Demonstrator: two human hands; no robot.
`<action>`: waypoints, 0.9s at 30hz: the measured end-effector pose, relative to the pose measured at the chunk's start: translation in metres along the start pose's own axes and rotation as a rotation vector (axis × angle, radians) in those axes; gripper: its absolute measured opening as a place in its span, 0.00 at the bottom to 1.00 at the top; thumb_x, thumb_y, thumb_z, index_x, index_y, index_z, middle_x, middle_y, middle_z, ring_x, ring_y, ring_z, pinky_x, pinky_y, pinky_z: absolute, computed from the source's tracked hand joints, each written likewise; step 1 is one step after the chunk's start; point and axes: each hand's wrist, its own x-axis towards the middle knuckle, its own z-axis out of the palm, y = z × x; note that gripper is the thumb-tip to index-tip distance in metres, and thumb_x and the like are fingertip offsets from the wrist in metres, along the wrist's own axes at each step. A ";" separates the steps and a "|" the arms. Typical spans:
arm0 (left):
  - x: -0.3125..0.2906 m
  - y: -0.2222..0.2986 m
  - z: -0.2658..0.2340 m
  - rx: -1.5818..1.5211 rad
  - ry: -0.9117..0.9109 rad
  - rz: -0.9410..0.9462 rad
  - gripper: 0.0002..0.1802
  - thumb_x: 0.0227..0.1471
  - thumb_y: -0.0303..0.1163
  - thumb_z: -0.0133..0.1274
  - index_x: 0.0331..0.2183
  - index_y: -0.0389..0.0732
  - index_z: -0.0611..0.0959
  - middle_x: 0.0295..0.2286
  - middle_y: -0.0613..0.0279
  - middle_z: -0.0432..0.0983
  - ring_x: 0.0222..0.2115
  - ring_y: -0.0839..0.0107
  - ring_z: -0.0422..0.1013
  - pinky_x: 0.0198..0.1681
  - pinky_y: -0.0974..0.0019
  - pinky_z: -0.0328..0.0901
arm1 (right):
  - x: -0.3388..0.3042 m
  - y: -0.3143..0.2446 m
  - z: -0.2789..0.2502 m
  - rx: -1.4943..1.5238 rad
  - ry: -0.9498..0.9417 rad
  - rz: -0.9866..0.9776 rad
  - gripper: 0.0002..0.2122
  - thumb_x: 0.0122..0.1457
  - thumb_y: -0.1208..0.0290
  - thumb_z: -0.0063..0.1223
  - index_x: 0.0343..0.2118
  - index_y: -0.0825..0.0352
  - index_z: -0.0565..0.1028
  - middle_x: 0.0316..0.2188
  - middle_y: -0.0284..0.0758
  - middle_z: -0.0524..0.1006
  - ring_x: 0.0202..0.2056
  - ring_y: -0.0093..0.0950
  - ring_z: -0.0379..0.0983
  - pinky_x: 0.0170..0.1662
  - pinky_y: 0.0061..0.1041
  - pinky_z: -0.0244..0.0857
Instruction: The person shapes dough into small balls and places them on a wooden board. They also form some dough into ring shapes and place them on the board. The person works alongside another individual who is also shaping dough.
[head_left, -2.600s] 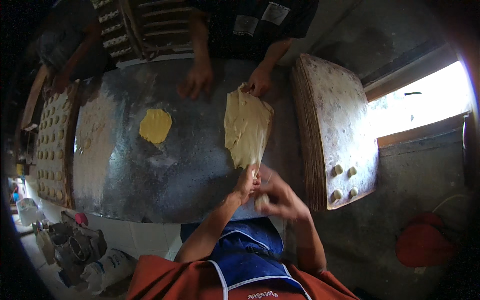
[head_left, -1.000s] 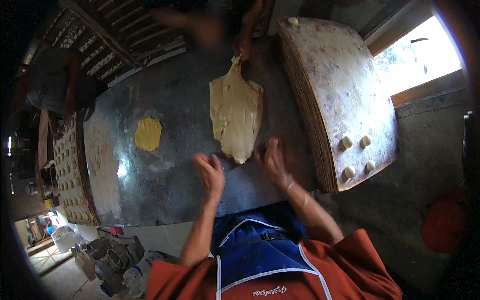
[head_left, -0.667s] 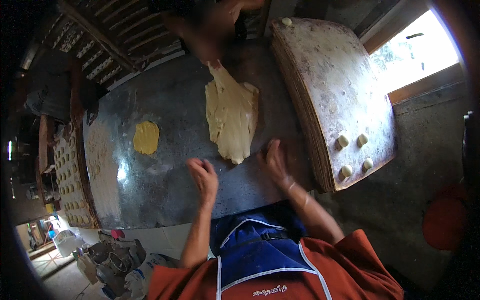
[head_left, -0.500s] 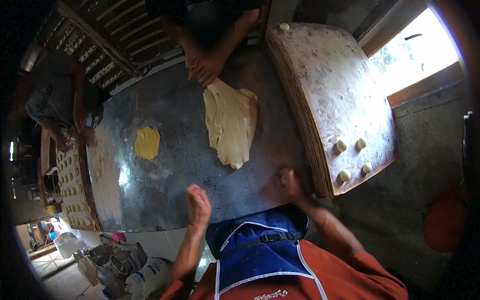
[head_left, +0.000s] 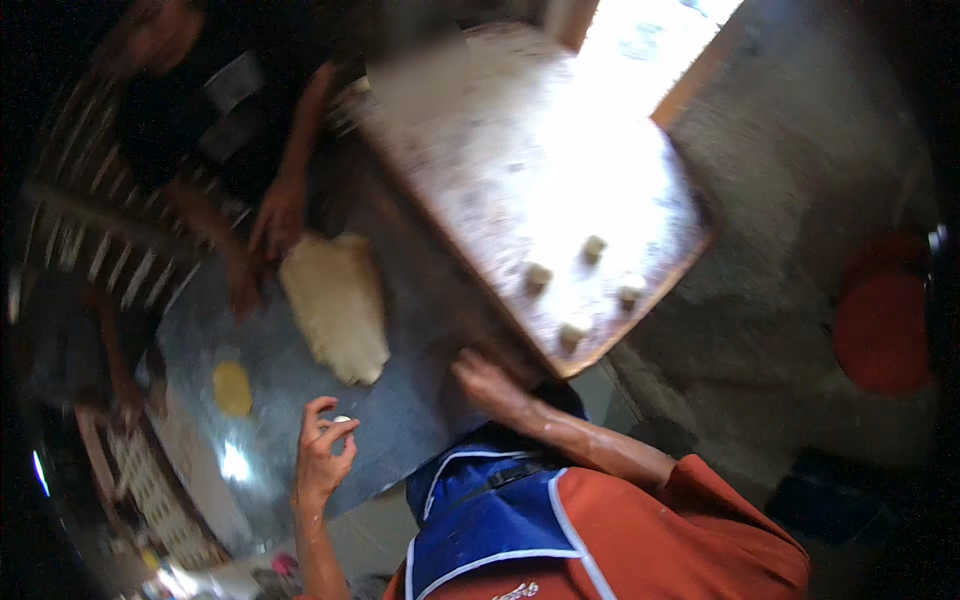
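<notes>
My left hand (head_left: 322,452) is raised over the grey metal table (head_left: 410,420), its fingertips pinched on a small pale dough piece (head_left: 342,421). My right hand (head_left: 487,376) rests flat at the table's near edge, by the corner of a floured wooden board (head_left: 500,170), and holds nothing. Several small dough balls (head_left: 580,290) sit near that corner of the board. A long pale dough sheet (head_left: 335,305) lies on the table ahead of me. A person in dark clothes across the table has both hands (head_left: 262,240) at the sheet's far end.
A small yellow dough disc (head_left: 232,387) lies on the table to the left. Trays with rows of dough pieces (head_left: 140,480) stand at the far left. A red round object (head_left: 880,330) sits on the floor to the right. A bright window is behind the board.
The view has swung and tilted. My hands came apart; the left one lifted with a small dough piece in its fingertips, and the right moved to the table's edge by the board.
</notes>
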 end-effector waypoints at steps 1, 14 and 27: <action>0.020 0.027 -0.003 -0.051 0.026 -0.007 0.25 0.43 0.15 0.61 0.46 0.38 0.84 0.42 0.54 0.76 0.43 0.55 0.75 0.46 0.57 0.72 | -0.006 -0.003 -0.010 0.010 -0.036 -0.061 0.15 0.54 0.74 0.55 0.44 0.73 0.75 0.43 0.50 0.74 0.49 0.45 0.72 0.53 0.40 0.69; 0.345 0.283 0.199 -0.152 -0.195 0.720 0.49 0.43 0.18 0.62 0.64 0.41 0.59 0.44 0.48 0.79 0.45 0.51 0.77 0.48 0.56 0.71 | -0.089 0.051 -0.299 -0.144 1.139 0.168 0.35 0.48 0.67 0.76 0.57 0.70 0.68 0.42 0.37 0.77 0.40 0.27 0.75 0.47 0.30 0.70; 0.042 0.065 0.138 -0.336 0.592 -0.374 0.23 0.48 0.20 0.60 0.48 0.37 0.75 0.41 0.55 0.73 0.44 0.63 0.71 0.44 0.63 0.69 | -0.093 -0.004 -0.209 0.341 0.965 0.149 0.33 0.56 0.60 0.70 0.58 0.68 0.63 0.39 0.36 0.70 0.39 0.25 0.67 0.44 0.28 0.64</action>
